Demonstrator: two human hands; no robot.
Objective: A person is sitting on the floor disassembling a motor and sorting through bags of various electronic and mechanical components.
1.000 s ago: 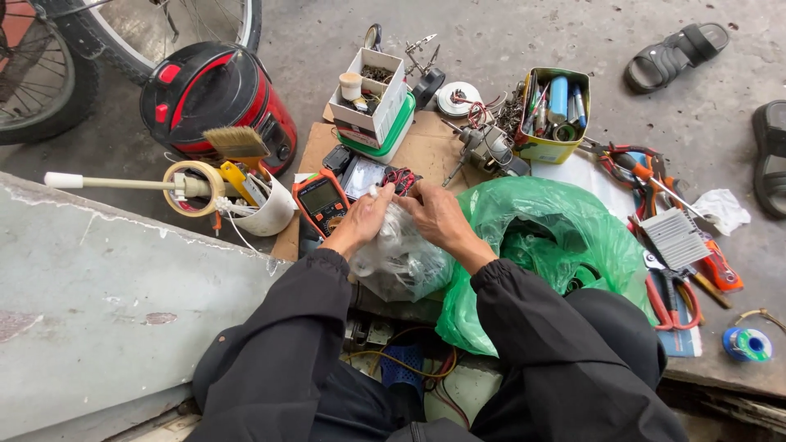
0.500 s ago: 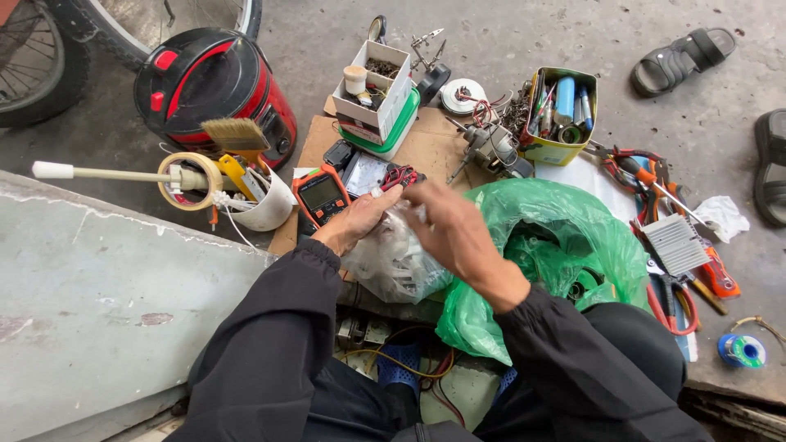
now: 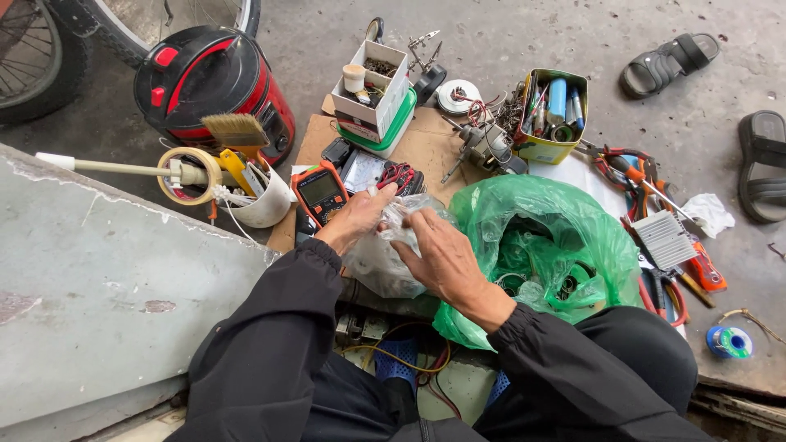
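Note:
Both hands work at a clear plastic bag (image 3: 383,260) in front of me. My left hand (image 3: 354,219) pinches the bag's upper edge near an orange multimeter (image 3: 320,192). My right hand (image 3: 446,260) grips the bag's top from the right, fingers curled over the crumpled plastic. The bag's contents are too blurred to tell. A green plastic bag (image 3: 547,245) holding coiled wires lies open just right of my right hand. Both arms wear black sleeves.
A red and black vacuum (image 3: 209,82), a white cup with tape roll and brush (image 3: 264,196), a white box of parts (image 3: 372,90), a yellow tin of tools (image 3: 550,115), pliers and a heatsink (image 3: 663,237), sandals (image 3: 667,61), solder spool (image 3: 729,341); concrete slab (image 3: 106,295) on the left.
My right hand lifted off the clear bag half a second ago, then came back down onto its top. My left hand stayed on the bag's edge.

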